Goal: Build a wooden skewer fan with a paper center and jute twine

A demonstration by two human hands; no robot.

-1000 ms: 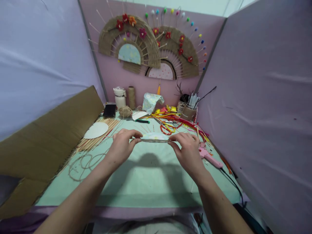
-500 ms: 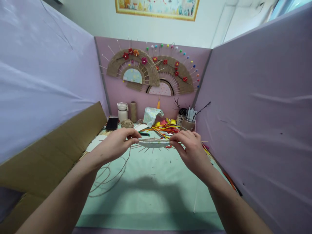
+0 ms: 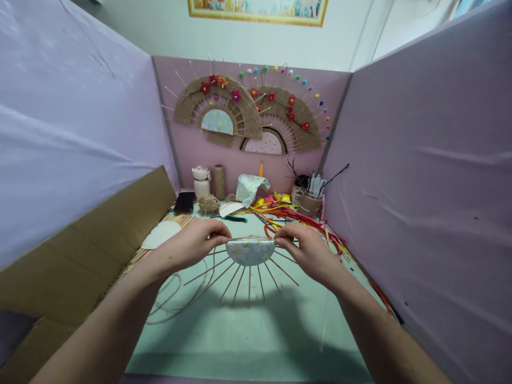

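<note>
Between my hands hangs a fan frame, a half-round of pale floral fabric (image 3: 250, 253) with thin wooden sticks (image 3: 249, 285) fanning out below it. My left hand (image 3: 205, 238) is closed on the left end of its straight top edge, thumb against fingers. At the right end of the same edge, my right hand (image 3: 302, 246) pinches in like manner. Twine (image 3: 251, 238) runs along the top edge, and a loose length of twine (image 3: 168, 298) trails in loops on the table under my left wrist.
Behind lie green-handled pliers (image 3: 235, 218), a ball of twine (image 3: 209, 204), a phone (image 3: 184, 202) and coloured pipe cleaners (image 3: 288, 213). A cardboard sheet (image 3: 100, 245) leans at left. Two finished twine fans (image 3: 288, 106) hang on the back panel. A jar with sticks (image 3: 311, 201) stands at right.
The fan frame has tilted from nearly edge-on, so its fabric face and sticks now point down towards me. Both hands keep hold of its ends and sit slightly lower.
</note>
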